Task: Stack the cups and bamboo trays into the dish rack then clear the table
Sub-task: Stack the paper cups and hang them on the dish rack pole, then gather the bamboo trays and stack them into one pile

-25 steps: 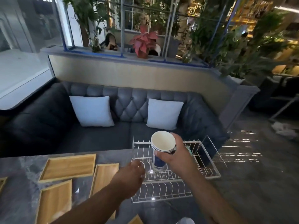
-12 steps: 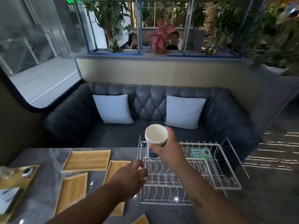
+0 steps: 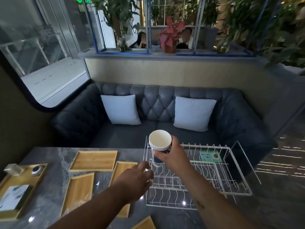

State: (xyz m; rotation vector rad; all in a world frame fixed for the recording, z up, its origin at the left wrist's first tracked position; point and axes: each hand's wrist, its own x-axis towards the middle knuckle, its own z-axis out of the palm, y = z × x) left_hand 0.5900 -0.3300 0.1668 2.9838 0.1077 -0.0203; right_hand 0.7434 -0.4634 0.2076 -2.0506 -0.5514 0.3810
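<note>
My right hand (image 3: 175,156) grips a nested stack of white-and-blue paper cups (image 3: 159,144), upright, just above the left end of the white wire dish rack (image 3: 231,192). My left hand (image 3: 137,180) rests at the rack's left wire edge, fingers curled at the wire; whether it grips the wire is unclear. Several empty bamboo trays lie flat on the grey marble table (image 3: 49,156): one at the back (image 3: 94,161), one at the front left (image 3: 77,194), one partly under my left arm (image 3: 123,166), and a corner at the bottom edge (image 3: 145,223).
A larger bamboo tray (image 3: 21,187) at the far left carries a card, a small dark dish and a clear box. A green packet (image 3: 209,157) shows through the rack's far side. A grey sofa (image 3: 158,129) with two white cushions stands behind the table.
The view has swung left and down, showing more of the table's left side. My right hand keeps the cup stack over the rack's left end; my left hand stays at the rack's edge.
</note>
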